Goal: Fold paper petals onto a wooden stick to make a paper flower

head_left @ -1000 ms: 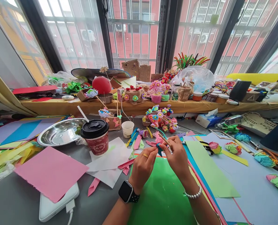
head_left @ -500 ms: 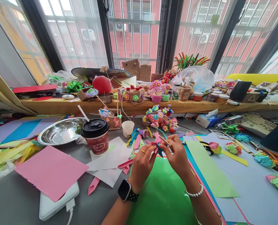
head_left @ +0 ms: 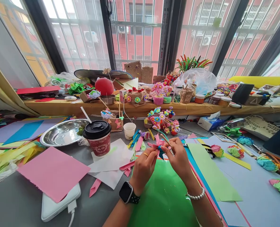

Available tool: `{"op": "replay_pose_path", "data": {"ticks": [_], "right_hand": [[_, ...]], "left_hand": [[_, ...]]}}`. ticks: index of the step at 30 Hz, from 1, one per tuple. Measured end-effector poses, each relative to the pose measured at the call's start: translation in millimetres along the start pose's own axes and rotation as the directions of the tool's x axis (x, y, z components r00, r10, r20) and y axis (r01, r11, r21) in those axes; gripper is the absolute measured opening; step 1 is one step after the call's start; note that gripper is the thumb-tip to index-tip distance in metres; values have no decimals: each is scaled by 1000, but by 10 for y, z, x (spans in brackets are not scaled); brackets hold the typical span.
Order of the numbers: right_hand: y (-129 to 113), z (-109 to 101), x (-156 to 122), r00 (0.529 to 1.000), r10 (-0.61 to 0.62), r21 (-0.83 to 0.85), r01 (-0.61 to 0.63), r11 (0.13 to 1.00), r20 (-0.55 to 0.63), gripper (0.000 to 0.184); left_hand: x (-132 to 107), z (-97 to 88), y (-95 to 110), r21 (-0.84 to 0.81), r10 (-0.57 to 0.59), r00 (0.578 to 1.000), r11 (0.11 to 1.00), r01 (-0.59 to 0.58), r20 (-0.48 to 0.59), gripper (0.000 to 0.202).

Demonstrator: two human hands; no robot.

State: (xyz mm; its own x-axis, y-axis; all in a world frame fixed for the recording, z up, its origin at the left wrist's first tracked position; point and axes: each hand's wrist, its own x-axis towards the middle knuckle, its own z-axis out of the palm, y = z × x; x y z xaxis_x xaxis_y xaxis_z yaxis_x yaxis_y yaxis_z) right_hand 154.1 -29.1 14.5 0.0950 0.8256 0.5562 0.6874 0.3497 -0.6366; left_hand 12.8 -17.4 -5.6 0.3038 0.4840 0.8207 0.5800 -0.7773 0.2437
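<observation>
Above the green board point(head_left: 164, 189), my left hand point(head_left: 142, 168) is closed on a small folded paper flower point(head_left: 156, 145) with pink petals and a blue part pointing down. My right hand point(head_left: 179, 157) is also closed: it grips a thin wooden stick point(head_left: 166, 140) that slants up to the left, and its thumb and fingertip press at the blue paper. Fingers partly hide the flower's centre and the stick's lower end. Folded pink paper pieces point(head_left: 127, 167) lie left of my left hand. A light green paper sheet point(head_left: 212, 171) is to the right.
On the left stand a lidded cup with a straw point(head_left: 97, 138), a steel plate point(head_left: 51, 135) and a white power bank point(head_left: 59, 206) under pink paper point(head_left: 56, 173). A small paper cup point(head_left: 129, 130) and yarn flowers point(head_left: 162, 118) are behind. Folded paper buds point(head_left: 235, 151) lie right.
The whole view has shifted slightly. Both hands stay at the paper flower with little change in grip, and the stick leans a little more upright.
</observation>
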Motion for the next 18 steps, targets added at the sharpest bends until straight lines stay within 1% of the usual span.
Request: {"op": "replay_pose_path", "data": {"ticks": [10, 18], "right_hand": [[8, -17, 6, 999, -11, 4, 11, 1000, -51, 23], [-14, -18, -2, 998, 7, -2, -8, 1000, -65, 20]], "left_hand": [[-15, 3, 4, 2, 13, 1000, 1000, -13, -5, 17], [-22, 3, 3, -2, 13, 1000, 1000, -13, -8, 17]]}}
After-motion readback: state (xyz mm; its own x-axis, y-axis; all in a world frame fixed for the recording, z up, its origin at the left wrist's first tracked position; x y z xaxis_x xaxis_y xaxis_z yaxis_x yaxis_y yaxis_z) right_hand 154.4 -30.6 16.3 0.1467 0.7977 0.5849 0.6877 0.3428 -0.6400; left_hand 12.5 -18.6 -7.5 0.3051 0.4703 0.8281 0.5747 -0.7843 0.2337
